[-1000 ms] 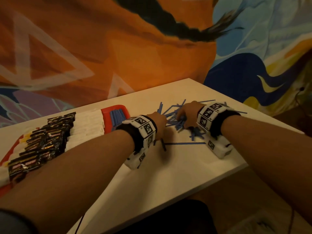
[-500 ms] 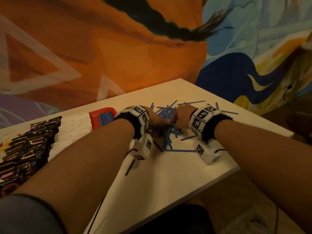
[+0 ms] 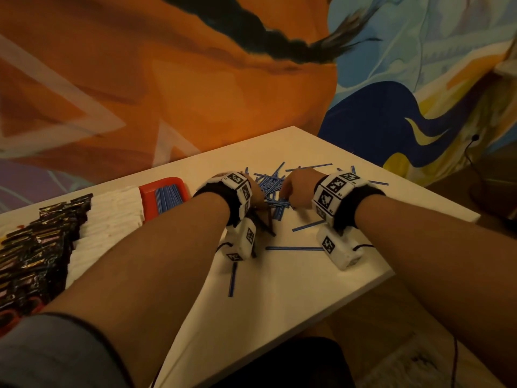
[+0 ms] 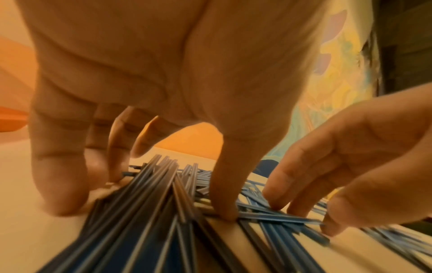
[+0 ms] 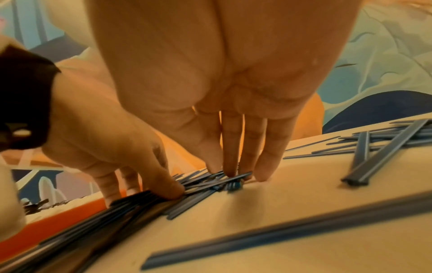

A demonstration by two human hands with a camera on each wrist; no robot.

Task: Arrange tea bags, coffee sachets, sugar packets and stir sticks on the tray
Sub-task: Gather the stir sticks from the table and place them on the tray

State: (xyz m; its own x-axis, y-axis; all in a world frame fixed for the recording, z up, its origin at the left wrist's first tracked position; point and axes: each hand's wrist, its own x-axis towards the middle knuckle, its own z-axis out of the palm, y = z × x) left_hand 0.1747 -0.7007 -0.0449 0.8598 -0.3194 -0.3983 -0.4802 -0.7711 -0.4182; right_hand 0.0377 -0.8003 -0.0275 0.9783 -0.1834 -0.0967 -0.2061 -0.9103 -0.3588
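Note:
Blue stir sticks (image 3: pixel 271 187) lie in a loose pile on the white table (image 3: pixel 279 303). My left hand (image 3: pixel 256 191) grips a bundle of them (image 4: pixel 149 194) between thumb and fingers, and the bundle's dark ends stick back under the wrist. My right hand (image 3: pixel 298 189) stands beside it, straight fingers (image 5: pixel 261 166) pressing their tips onto sticks on the table. At the left, the red tray (image 3: pixel 148 197) holds a row of blue sticks (image 3: pixel 167 197), white sugar packets (image 3: pixel 112 217) and dark coffee sachets (image 3: pixel 39 242). No tea bags can be made out.
Single sticks lie apart from the pile near the table's front: one (image 3: pixel 293 248) between my wrists, one (image 3: pixel 232 278) under my left forearm, one (image 3: pixel 307 225) by the right wrist. The table's right edge and corner are close behind the pile. A painted cloth hangs behind.
Both hands have drawn closer together over the pile. Sticks are raked into a bundle under the left hand, and one loose stick now shows below the left wrist.

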